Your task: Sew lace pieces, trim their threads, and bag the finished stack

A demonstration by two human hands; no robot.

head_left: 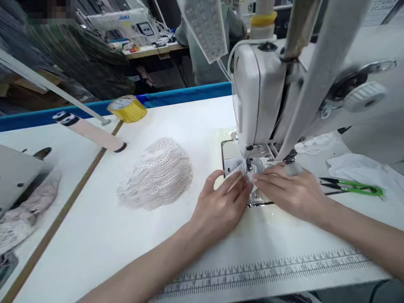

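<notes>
Partly hidden, lace piece pinched by left hand and right hand.

left hand, right hand, lace piece, sewing machine

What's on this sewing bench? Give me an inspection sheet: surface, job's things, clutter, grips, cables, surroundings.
Surface: white table with a printed ruler strip along the near edge.
Job's things: small lace piece under the presser foot of the white sewing machine; pile of white lace pieces to the left.
Clutter: green thread snips, yellow tape roll, pink tube, white cloth at right.
Grips: left hand and right hand both press fingertips on the lace piece at the needle.
Cables: thin white line looping beside the machine head; where it runs, unclear.
Surroundings: another sewing station behind, a person standing there; a second machine at far left.
</notes>
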